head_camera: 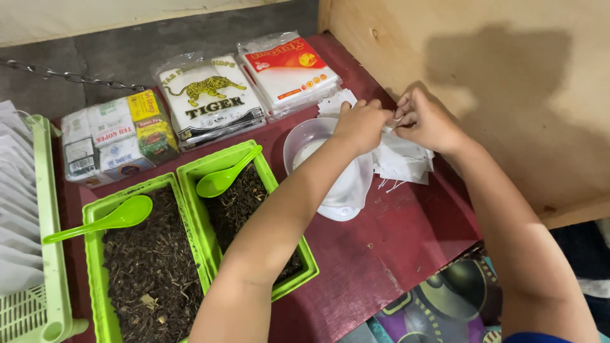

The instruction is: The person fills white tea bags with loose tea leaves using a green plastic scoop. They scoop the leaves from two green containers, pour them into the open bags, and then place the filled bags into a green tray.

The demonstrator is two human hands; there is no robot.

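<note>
- Head camera view, looking down on a dark red wooden tabletop [394, 248] set against a pale plywood wall panel [495, 82].
- At the far edge of the tabletop, both bare hands are brought together over a loose heap of small white paper filter bags with thin strings [403, 164].
- One bag from the heap is pinched between the fingertips of the left hand [362, 124] and the right hand [427, 119]; both hands are closed on it, at what seems to be its upper edge.
- The bag is judged to be very light, thin and limp, easily torn or creased; a gentle pinch at the edges of its mouth is the likely best hold.
- A white round bowl on a small white scale [337, 174] is seen just below the left wrist, touching the heap.
- Two bright green rectangular plastic trays of dark loose dried leaves [190, 171] are placed side by side on the left, each with a green plastic spoon [225, 178] laid across it.
- Three flat plastic-wrapped packets [210, 98] are lined up along the back.
- A pale green plastic rack holding white sheets [38, 209] is seen at the far left.
</note>
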